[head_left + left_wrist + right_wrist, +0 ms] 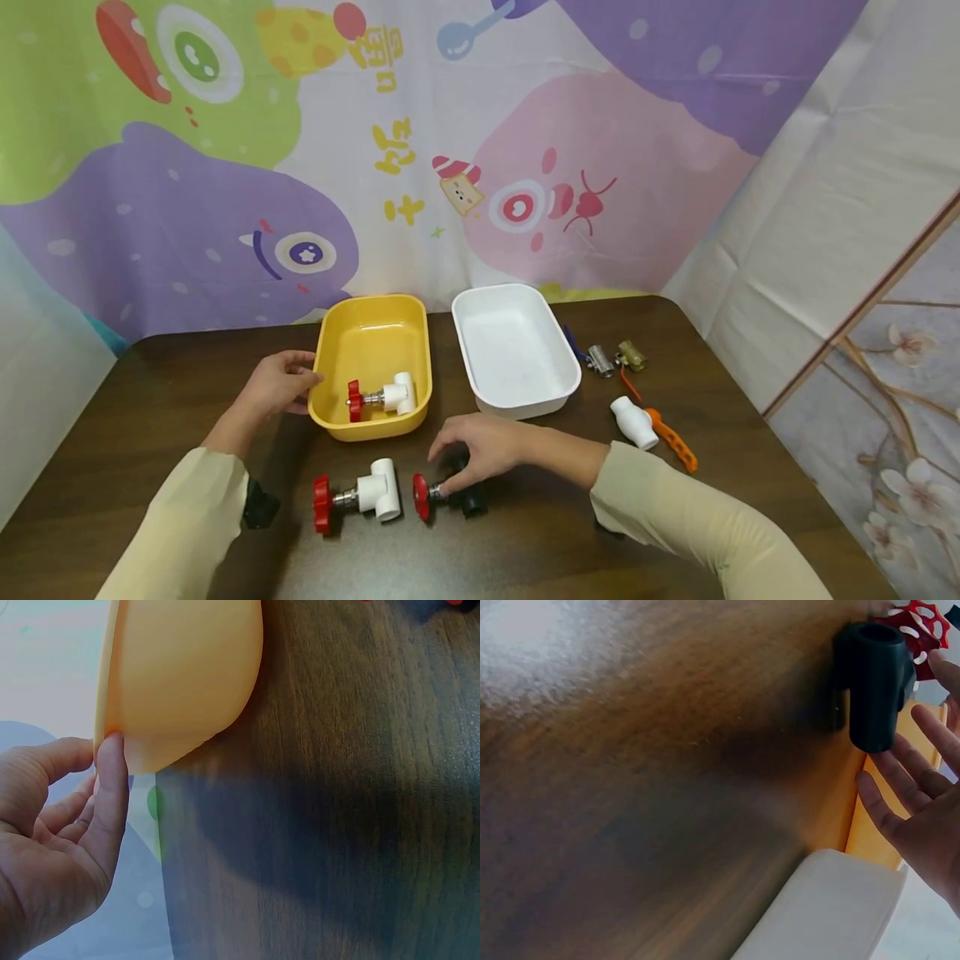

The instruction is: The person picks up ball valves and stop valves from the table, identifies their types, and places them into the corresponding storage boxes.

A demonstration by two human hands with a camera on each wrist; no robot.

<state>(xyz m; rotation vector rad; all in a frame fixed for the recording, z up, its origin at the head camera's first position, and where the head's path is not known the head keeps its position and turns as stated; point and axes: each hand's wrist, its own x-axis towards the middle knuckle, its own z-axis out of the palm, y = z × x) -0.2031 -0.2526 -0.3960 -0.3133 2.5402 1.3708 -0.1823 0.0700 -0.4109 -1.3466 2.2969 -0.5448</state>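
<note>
My left hand (277, 385) pinches the left rim of a yellow tray (372, 333) between thumb and fingers. Inside that tray lies a white tee-shaped valve (402, 394) with a red handwheel. A second white valve (381, 490), also red-wheeled, rests on the table before the tray. Beside it is a black valve (473, 500) with a red handwheel (422, 498), partly hidden under my right hand (487, 446). The right fingers are spread around the black valve; in the right wrist view some fingertips are close to its body (875, 690), and contact is unclear.
A white tray (517, 350) stands right of the yellow one. Farther right lie a blue-handled metal valve (601, 361), a brass-coloured valve (632, 356) and a white ball valve (634, 423) with an orange handle (675, 442). A printed cloth (420, 242) hangs behind the table.
</note>
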